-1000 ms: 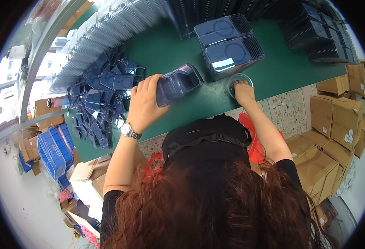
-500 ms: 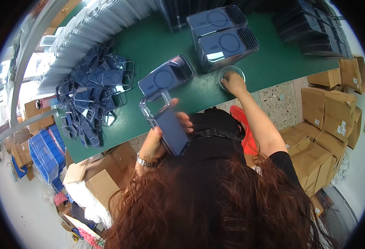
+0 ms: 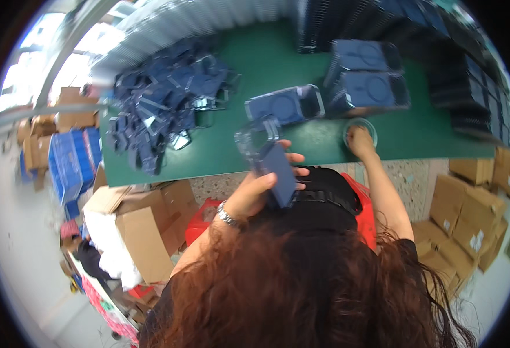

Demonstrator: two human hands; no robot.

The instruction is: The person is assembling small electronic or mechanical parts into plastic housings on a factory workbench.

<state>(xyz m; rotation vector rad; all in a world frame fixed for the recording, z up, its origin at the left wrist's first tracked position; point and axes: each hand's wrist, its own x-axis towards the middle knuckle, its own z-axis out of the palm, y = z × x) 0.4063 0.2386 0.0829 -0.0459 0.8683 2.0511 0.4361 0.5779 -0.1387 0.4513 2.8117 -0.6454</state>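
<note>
Above the near edge of the green table [image 3: 220, 165], a blue case in a clear plastic pack [image 3: 269, 159] is held up by the left hand [image 3: 261, 191], whose fingers are closed around its lower half. Farther along that edge, the right hand [image 3: 360, 141] is lowered into a small clear round dish [image 3: 360, 129], fingers bunched; what they grip cannot be told. Another blue pack [image 3: 284, 105] lies on the table just behind the raised one, and a heap of blue packs [image 3: 162, 110] is spread at the table's left end.
</note>
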